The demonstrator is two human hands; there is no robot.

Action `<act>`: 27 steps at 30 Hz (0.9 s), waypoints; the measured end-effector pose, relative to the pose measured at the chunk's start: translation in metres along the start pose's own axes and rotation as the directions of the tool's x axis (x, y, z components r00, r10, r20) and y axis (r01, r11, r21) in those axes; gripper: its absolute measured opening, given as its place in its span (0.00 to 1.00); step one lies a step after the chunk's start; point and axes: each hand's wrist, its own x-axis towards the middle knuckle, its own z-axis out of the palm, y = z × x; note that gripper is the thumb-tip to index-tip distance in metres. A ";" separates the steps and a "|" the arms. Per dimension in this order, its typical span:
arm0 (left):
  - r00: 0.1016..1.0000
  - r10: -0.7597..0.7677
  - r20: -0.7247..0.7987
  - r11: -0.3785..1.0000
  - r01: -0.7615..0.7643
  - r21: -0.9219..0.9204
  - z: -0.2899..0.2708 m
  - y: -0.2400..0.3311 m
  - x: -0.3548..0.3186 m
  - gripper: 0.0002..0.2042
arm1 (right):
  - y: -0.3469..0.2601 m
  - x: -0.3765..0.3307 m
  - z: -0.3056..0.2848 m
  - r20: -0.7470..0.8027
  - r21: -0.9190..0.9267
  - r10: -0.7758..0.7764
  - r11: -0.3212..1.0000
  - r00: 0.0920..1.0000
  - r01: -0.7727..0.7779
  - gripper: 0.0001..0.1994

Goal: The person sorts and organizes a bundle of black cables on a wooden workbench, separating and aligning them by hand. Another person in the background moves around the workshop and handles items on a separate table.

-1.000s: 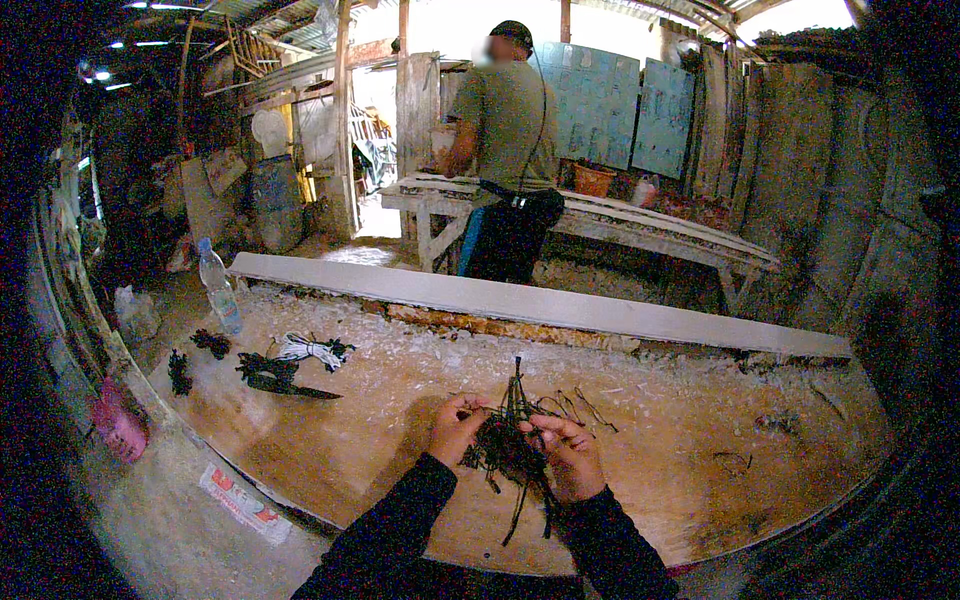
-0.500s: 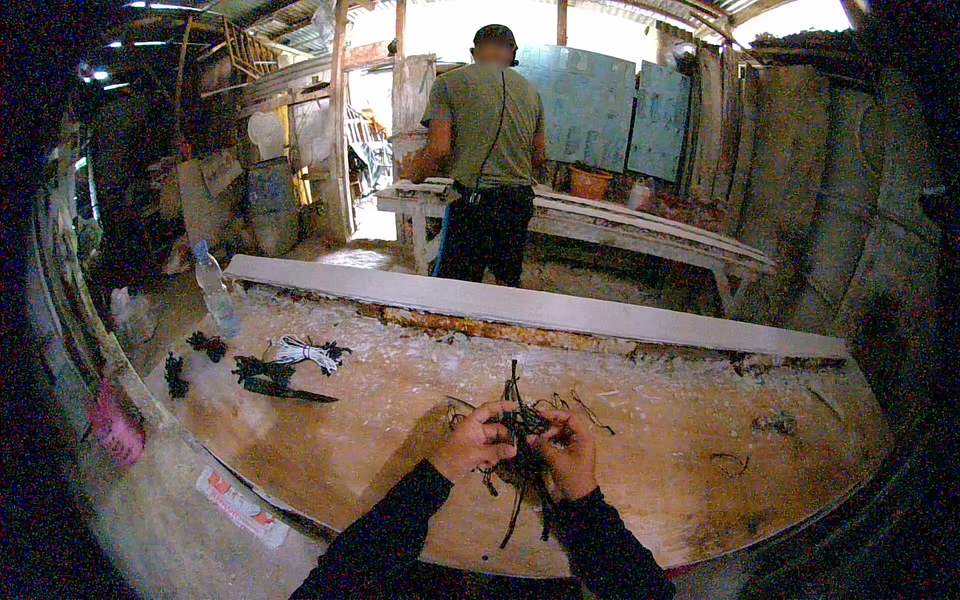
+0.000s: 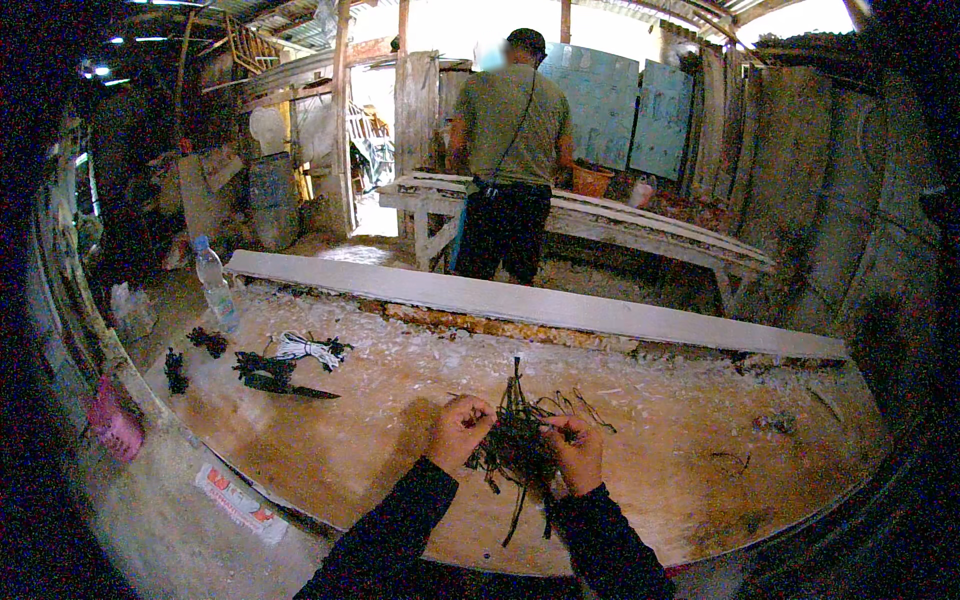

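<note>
A tangled bundle of thin black cords (image 3: 517, 432) lies on the wooden table in front of me, with loose strands spreading outward. My left hand (image 3: 462, 432) is at its left side, fingers curled closed on a cord, though the pinched part is mostly hidden. On the right side, my right hand (image 3: 577, 455) pinches a strand between thumb and fingers. Farther left lie a hank of white cord (image 3: 308, 349), a black cord bundle (image 3: 262, 366) and a dark-bladed knife (image 3: 291, 388). Two small black bundles sit beyond them, one being a dark clump (image 3: 176, 371).
A clear plastic bottle (image 3: 213, 283) stands at the table's far left corner. A pale board (image 3: 530, 302) runs along the back edge. Scraps litter the wooden tabletop (image 3: 380, 370). Beyond, a person (image 3: 508, 130) stands with their back to me at a long bench (image 3: 660, 230).
My hands have drawn apart, the left one moving left with its fingers curling in. More of the cord bundle shows between them. The person behind has shifted right and turned slightly.
</note>
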 end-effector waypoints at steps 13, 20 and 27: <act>0.969 -0.217 -0.119 0.975 0.210 -0.067 -0.006 -0.017 0.004 0.05 | -0.015 -0.013 0.008 0.460 0.259 0.078 0.941 0.884 -0.218 0.07; 0.993 -0.120 -0.011 0.991 0.120 0.057 -0.003 -0.015 0.004 0.05 | -0.001 -0.008 0.000 0.385 0.233 0.113 0.948 0.916 -0.215 0.06; 0.878 -0.413 0.242 0.894 0.442 -0.074 -0.004 0.003 -0.001 0.07 | -0.003 -0.004 -0.002 0.301 0.223 0.027 0.970 0.953 -0.098 0.06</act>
